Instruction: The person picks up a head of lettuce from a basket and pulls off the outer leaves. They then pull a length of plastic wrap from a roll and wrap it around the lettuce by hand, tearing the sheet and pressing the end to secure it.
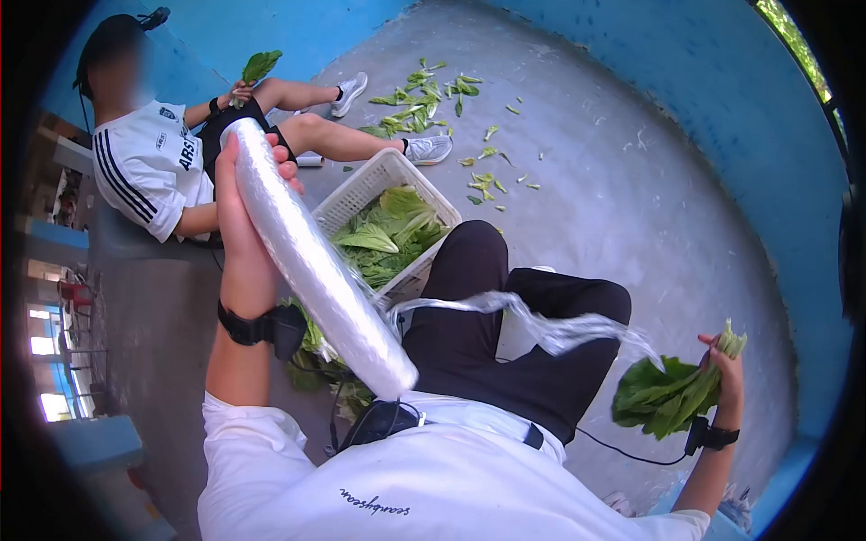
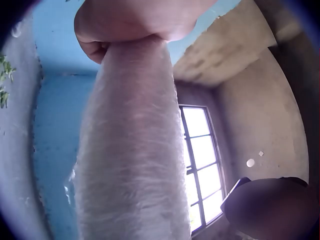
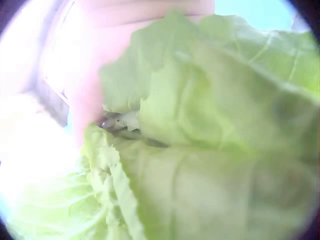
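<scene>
My left hand (image 1: 242, 194) grips one end of a thick roll of clear plastic wrap (image 1: 311, 257), which slants down across my lap. In the left wrist view the fingers curl round the top of the roll (image 2: 132, 140). A loose, twisted strip of film (image 1: 559, 329) trails from the roll over my thighs toward the greens on the right. Out at the right side, my right hand (image 1: 729, 374) holds a bunch of leafy greens (image 1: 667, 397) by the pale stems, leaves hanging inward. Broad leaves (image 3: 200, 125) fill the right wrist view and partly hide the hand.
A white plastic crate (image 1: 338, 200) of leafy greens stands by my knees. Trimmed leaves (image 1: 419, 104) lie scattered on the concrete floor. Another person (image 1: 153, 171) sits at the left holding a leafy green (image 1: 262, 65). More greens (image 1: 311, 370) lie beneath my left forearm.
</scene>
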The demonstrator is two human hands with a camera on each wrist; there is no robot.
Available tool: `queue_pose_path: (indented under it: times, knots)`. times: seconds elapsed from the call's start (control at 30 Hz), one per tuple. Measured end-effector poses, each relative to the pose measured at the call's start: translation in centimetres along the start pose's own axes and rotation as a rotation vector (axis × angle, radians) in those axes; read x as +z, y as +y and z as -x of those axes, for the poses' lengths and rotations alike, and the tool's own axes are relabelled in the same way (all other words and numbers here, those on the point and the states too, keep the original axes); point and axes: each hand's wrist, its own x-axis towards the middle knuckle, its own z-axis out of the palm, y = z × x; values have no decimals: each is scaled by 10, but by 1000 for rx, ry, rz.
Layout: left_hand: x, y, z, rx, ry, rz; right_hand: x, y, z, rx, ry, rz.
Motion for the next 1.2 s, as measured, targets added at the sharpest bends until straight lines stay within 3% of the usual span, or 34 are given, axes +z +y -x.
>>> queue_pose_path:
  times: [0.1, 0.13, 0.2, 0.27, 0.3, 0.33, 0.37, 0.43, 0.5, 0.53, 0.67, 0.77, 0.83, 0.93, 1.03, 1.13, 1.2]
  knots:
    - [33, -8, 24, -7, -129, -20, 20, -25, -17, -32, -56, 417]
    - [42, -9, 31, -24, -195, -30, 45, -44, -17, -37, -168, 523]
    - [63, -16, 43, -45, -289, -50, 106, -73, -5, -280, -330, 691]
    - [84, -22, 51, -83, -353, -22, 170, -101, 0, -454, -623, 470]
    - [92, -23, 54, -103, -380, -9, 197, -107, -1, -627, -804, 356]
    - [99, -25, 57, -97, -385, -24, 222, -113, -4, -641, -977, 258]
    - [103, -24, 60, -93, -389, -24, 246, -116, -1, -653, -1152, 156]
    - [108, -24, 61, -82, -400, -22, 296, -97, 6, -668, -1302, -80]
    - [102, -19, 59, -7, -402, -77, 309, -91, 19, -403, -1487, 116]
    - [95, -14, 58, 32, -396, -102, 308, -88, 23, -473, -1462, 180]
    - [64, 4, 48, 50, -354, -28, 290, -74, 22, -377, -1433, 274]
    - [40, 13, 40, -121, -615, 208, 297, -60, 8, -615, -1318, -63]
    - [45, 10, 44, -177, -705, 318, 302, -72, 2, -529, -1311, -120]
    - [62, 2, 58, -174, -779, 323, 318, -79, 5, -373, -1424, -126]
    - [74, -1, 60, -161, -819, 297, 339, -76, 14, -383, -1564, -179]
    - [76, 2, 56, -99, -726, 244, 343, -69, 22, -285, -1714, -39]
    - [71, 7, 52, -59, -636, 206, 338, -69, 22, -291, -1683, -5]
